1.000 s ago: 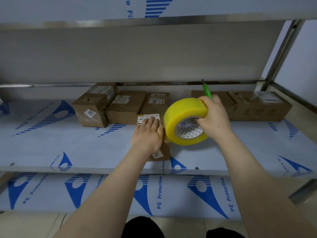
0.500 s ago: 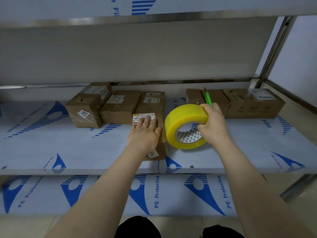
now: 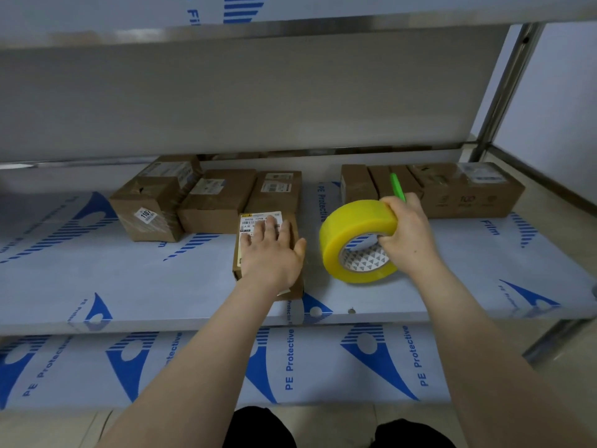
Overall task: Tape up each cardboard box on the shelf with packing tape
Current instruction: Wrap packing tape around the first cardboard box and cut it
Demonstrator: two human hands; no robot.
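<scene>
1. Behind and to the left of the front box (image 3: 293, 232), 3 cardboard boxes (image 3: 216, 202) sit packed side by side toward the back of the shelf (image 3: 97, 286).
2. The front box is the one being worked on. It lies near the shelf's front edge, its long axis running front to back, with a white shipping label (image 3: 255, 218) at its far end.
3. The left hand (image 3: 271, 253) lies flat on this box with its fingers straight, pressing down. It hides most of the lid, seam included.
4. Just right of the box, the yellow tape roll (image 3: 352, 234) stands on edge with its core turned toward the camera. I cannot tell whether a strip already joins roll and box.
5. The right hand (image 3: 407, 237) grips the roll, fingers hooked through the core. A green tool (image 3: 396, 185) pokes up from the same fist.
6. Behind and to the right of the box, a row of boxes (image 3: 465, 195) lines the back of the shelf.
7. The roll lies to the box's right, so the right hand is likely the one to lay tape. As it is held, tape would probably run sideways across the box's short width. Sealing along the long axis would need the roll turned first.
</scene>
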